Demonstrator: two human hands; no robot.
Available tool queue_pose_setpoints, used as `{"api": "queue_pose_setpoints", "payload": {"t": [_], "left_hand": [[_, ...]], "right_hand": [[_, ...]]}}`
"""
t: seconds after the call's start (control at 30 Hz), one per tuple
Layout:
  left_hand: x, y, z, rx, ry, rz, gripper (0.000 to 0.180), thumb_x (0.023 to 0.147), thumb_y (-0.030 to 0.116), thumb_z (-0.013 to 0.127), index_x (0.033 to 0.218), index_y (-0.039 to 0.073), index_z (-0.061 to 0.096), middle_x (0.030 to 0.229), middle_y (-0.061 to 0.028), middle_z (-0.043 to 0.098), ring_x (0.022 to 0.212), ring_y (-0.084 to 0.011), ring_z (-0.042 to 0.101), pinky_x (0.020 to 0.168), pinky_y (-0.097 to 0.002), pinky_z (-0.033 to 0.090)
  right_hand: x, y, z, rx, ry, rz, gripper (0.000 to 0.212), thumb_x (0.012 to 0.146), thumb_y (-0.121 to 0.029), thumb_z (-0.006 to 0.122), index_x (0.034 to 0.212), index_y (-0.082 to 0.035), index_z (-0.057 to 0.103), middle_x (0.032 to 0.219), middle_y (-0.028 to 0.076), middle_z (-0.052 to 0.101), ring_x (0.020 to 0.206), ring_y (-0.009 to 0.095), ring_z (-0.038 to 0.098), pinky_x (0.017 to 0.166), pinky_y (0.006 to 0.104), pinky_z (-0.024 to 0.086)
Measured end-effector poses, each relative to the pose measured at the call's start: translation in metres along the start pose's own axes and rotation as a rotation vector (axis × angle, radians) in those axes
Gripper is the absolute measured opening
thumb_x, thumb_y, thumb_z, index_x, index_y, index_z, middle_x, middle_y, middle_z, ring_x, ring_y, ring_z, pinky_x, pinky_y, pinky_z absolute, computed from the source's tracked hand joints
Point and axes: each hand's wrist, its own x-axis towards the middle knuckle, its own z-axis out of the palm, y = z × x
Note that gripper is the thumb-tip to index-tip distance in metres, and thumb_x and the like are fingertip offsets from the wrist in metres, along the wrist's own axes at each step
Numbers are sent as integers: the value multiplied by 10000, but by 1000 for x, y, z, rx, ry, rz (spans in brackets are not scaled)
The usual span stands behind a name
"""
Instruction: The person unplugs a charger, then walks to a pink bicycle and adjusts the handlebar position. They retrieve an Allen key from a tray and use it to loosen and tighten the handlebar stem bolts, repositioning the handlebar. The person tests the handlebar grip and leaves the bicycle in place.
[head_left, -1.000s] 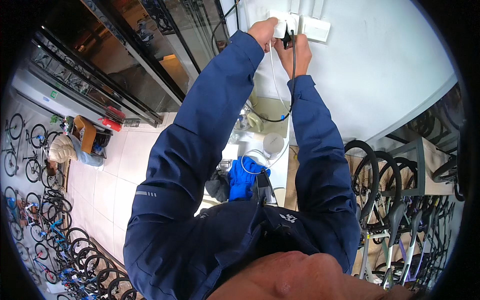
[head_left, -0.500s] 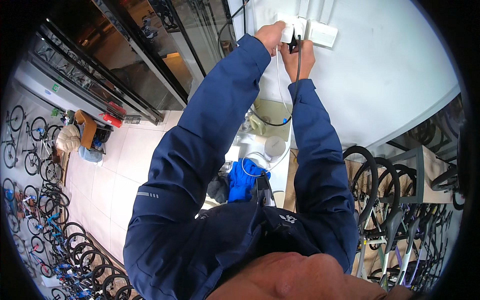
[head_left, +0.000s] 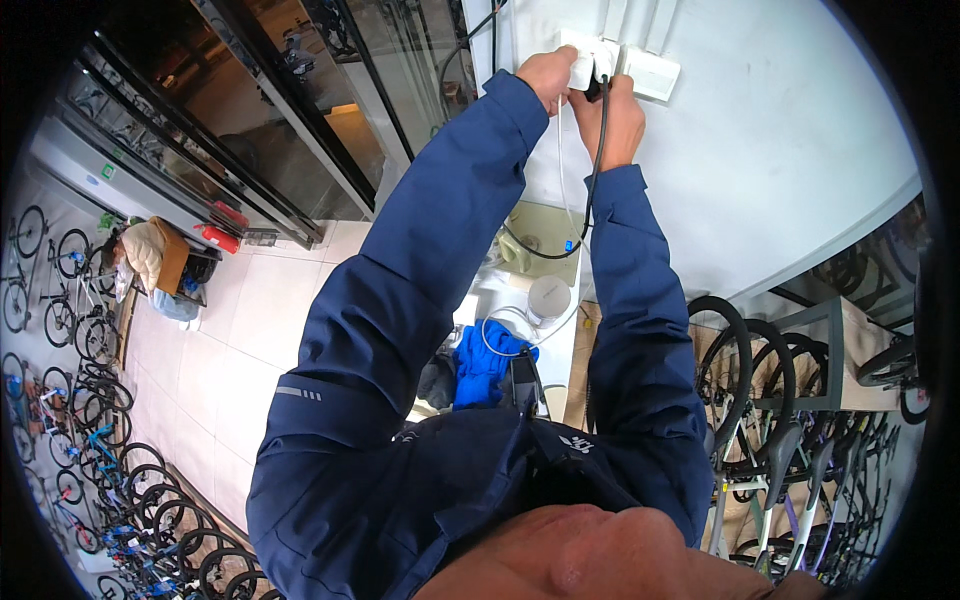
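At the white wall, both my hands are raised to a white wall socket [head_left: 604,52]. My left hand [head_left: 546,78] is closed on a white charger block [head_left: 581,71] at the socket's left part, and a white cable [head_left: 562,150] hangs below it. Close beside it, my right hand [head_left: 614,122] pinches a black plug [head_left: 594,91], partly hidden by the fingers. The plug is up against the socket, but I cannot tell how far it sits in. Its black cable [head_left: 598,160] passes in front of my right hand and loops down to the left.
Below my arms, a white table [head_left: 560,350] bears a round white container [head_left: 548,298], a blue cloth [head_left: 482,368] and dark cloth. Bicycles [head_left: 775,430] stand close on the right, more along the far left. Glass doors [head_left: 330,110] and a fire extinguisher [head_left: 219,238] are at left.
My right hand has shifted slightly, and less of the black plug shows. My left hand stays on the charger block. At far left, a person in a beige padded jacket has moved.
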Motion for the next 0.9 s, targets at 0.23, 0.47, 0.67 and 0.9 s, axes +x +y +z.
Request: {"api": "queue_pose_setpoints", "payload": {"t": [0.23, 0.47, 0.67, 0.9], "left_hand": [[5, -2, -1, 38, 8, 64, 411, 1044, 453, 519, 887, 97, 649, 674, -13, 517, 502, -96, 389, 432, -291, 267], [4, -4, -2, 159, 42, 164, 428, 1032, 477, 538, 946, 67, 626, 736, -50, 539, 555, -132, 464, 461, -329, 327], [-8, -4, -1, -24, 22, 0, 480, 1007, 537, 584, 1011, 57, 594, 783, -49, 538, 598, -120, 491, 498, -310, 378], [-11, -2, -2, -40, -17, -47, 460, 1025, 548, 569, 1062, 92, 619, 752, -16, 547, 592, -107, 496, 516, -295, 414]], "right_hand": [[-6, -8, 14, 78, 106, 40, 440, 764, -301, 874, 869, -19, 553, 776, 173, 675, 720, 390, 703, 643, 467, 554], [-21, -6, -2, 43, 31, 81, 439, 798, -311, 857, 931, -26, 552, 829, 172, 675, 727, 371, 682, 681, 439, 556], [-54, 27, -25, 215, -30, 65, 387, 832, -247, 869, 997, -20, 603, 848, 137, 684, 730, 305, 689, 710, 392, 563], [-1, 35, -20, 259, -44, -39, 364, 838, -188, 842, 1105, -27, 654, 978, 145, 720, 881, 296, 725, 775, 398, 573]]}}
